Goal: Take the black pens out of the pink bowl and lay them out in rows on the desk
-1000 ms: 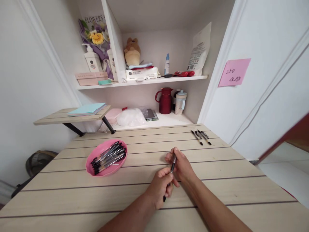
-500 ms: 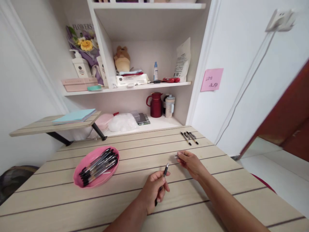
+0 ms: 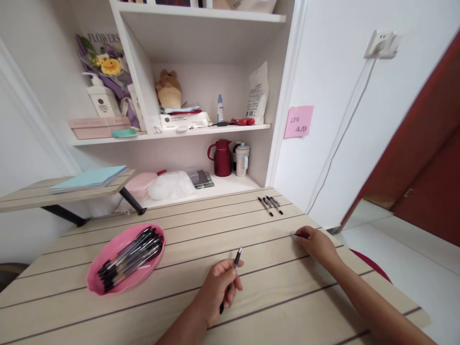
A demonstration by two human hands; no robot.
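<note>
My left hand [image 3: 222, 286] is closed around a black pen [image 3: 237, 258], whose bare silver tip points up and away from me. The pen's black rear end sticks out below the palm. Over to the right, my right hand [image 3: 318, 245] pinches a small slim dark piece [image 3: 301, 235] with a pale end, just above the table. Fingers cover most of that piece, so its kind is unclear. On the left, a pink basket [image 3: 94, 282] holds a heap of black-ended clear pens [image 3: 131, 256]. Several pens and small pieces [image 3: 270, 205] lie in a group at the table's far right.
The slatted wooden table [image 3: 179, 306] meets a white shelf unit [image 3: 201, 136] at the back. A small raised stand [image 3: 108, 189] with blue paper [image 3: 89, 178] is at the left. A red jug [image 3: 223, 158] and a cup [image 3: 242, 159] stand on the lower shelf.
My right hand has moved right, away from my left hand, with the small piece still pinched. The left hand keeps its hold on the pen. The view has turned slightly right.
</note>
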